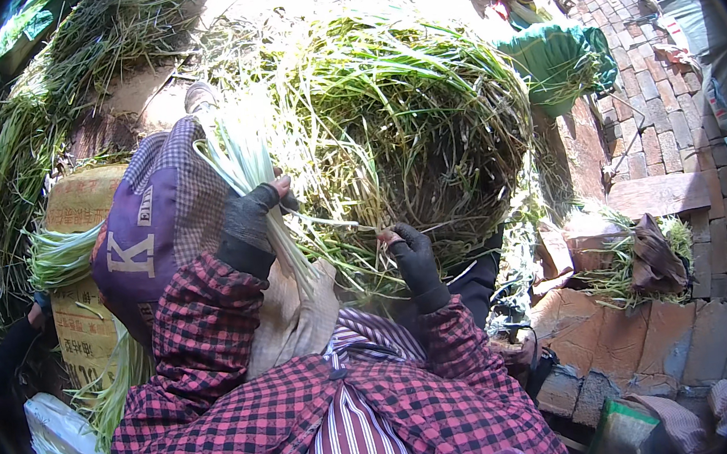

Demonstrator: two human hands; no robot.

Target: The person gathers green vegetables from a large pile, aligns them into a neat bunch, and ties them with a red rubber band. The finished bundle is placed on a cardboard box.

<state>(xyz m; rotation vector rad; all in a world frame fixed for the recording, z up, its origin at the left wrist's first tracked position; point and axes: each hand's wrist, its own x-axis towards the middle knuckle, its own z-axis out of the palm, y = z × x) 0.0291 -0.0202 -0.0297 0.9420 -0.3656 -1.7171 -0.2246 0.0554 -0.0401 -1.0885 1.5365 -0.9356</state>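
A dark fingerless glove covers my left hand [255,219], which is closed around a bundle of long pale green-white stalks [244,153]. The bundle leans over my lap, its lower ends hanging near a beige cloth [296,315]. My right hand [410,255], in a similar glove, pinches the end of a thin stalk [329,221] that runs across from near my left hand. Beyond both hands lies a large heap of tangled green and dry stalks [417,106]. The far part of the bundle is washed out by sunlight.
Yellow printed sacks [82,326] lie at left with bunches of stalks [68,257] on them. Another person's hand [36,316] shows at the left edge. More stalks [15,179] are piled behind. At right are a green sack [560,63], a wooden board [659,195] and brick paving [659,106].
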